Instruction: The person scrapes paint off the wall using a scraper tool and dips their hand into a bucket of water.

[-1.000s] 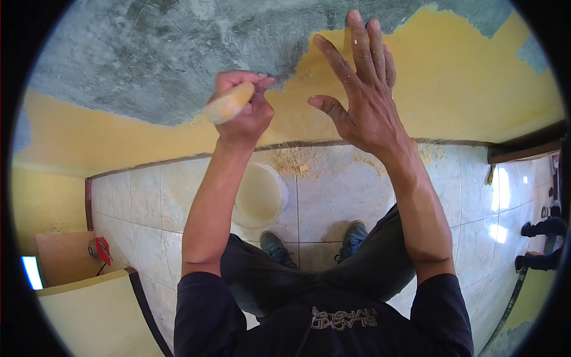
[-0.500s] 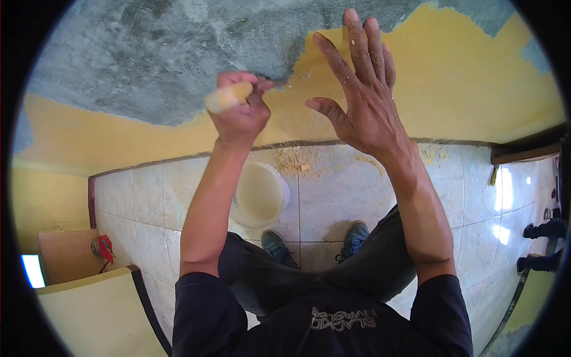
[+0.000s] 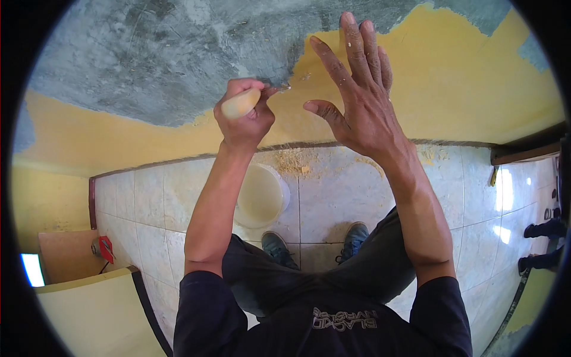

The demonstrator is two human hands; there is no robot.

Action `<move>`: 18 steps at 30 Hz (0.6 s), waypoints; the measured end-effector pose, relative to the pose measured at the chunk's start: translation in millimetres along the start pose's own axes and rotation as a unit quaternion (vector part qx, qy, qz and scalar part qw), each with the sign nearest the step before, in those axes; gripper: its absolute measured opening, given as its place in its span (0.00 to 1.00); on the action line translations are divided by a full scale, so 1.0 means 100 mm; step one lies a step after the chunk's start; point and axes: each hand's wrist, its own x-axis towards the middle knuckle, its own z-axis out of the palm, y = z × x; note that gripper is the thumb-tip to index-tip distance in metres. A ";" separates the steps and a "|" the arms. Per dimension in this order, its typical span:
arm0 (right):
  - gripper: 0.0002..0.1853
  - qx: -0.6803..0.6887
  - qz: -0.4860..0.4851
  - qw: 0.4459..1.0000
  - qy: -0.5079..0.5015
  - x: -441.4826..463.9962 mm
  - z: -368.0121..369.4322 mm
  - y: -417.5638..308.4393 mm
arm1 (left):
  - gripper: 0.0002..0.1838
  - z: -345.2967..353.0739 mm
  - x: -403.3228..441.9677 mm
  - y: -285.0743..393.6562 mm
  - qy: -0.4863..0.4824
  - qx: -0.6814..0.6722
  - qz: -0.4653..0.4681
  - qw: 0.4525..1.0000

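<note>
My left hand (image 3: 247,126) is wrapped round the pale, rounded handle of a scraper (image 3: 241,103). Its thin blade points right and meets the wall at the ragged edge of the yellow paint (image 3: 452,77), with small flakes by the tip. Much of the blade is hidden by my fingers. To the right, my right hand (image 3: 367,104) has its fingers spread against the yellow wall, fingertips reaching up near the bare grey patch (image 3: 172,53). Specks of paint dust stick to its fingers.
A white bucket (image 3: 262,196) stands on the tiled floor below my left forearm. Paint flakes (image 3: 294,162) lie along the wall's foot. At the left is a red object (image 3: 106,249) near a brown board (image 3: 65,253). Another person's legs (image 3: 544,232) show at the far right.
My left hand with the scraper has shifted slightly right and down along the paint edge. My right hand has dropped very slightly, still spread.
</note>
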 end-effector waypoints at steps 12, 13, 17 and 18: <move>0.42 -0.012 0.012 1.000 -0.017 0.01 0.03 0.04 | 0.13 0.00 0.09 0.00 0.171 -0.196 0.017 0.965; 0.42 -0.010 0.012 1.000 -0.014 0.00 0.01 0.03 | 0.12 -0.02 0.12 -0.08 0.124 -0.033 0.085 0.988; 0.42 -0.005 0.005 1.000 -0.016 -0.01 0.03 0.03 | 0.15 -0.04 -0.07 -0.14 0.044 -0.013 0.046 0.998; 0.43 -0.006 0.006 1.000 -0.015 0.00 0.04 0.03 | 0.15 -0.02 -0.09 -0.17 0.044 -0.012 0.042 0.998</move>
